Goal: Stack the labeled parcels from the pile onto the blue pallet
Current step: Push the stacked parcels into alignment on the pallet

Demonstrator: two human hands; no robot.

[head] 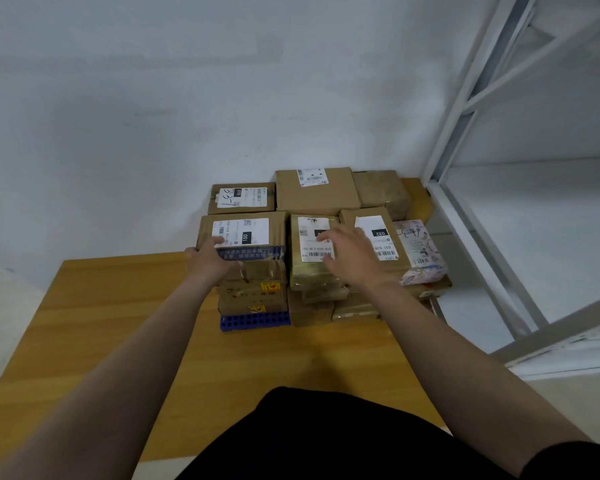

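Saw only a near-left strip of the blue pallet (253,322), buried otherwise under parcels (317,192). Could not read the small label print. Lost part of the middle label (314,242) behind the blurred right hand (350,258).

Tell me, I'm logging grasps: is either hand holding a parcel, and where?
The left hand grips the 150 parcel at its near left corner; the right hand holds nothing.

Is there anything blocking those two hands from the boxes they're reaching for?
Nothing visible does. The left hand grips the near edge of the 150-labelled box, and the right hand lies open right over the middle parcel, with no item between.
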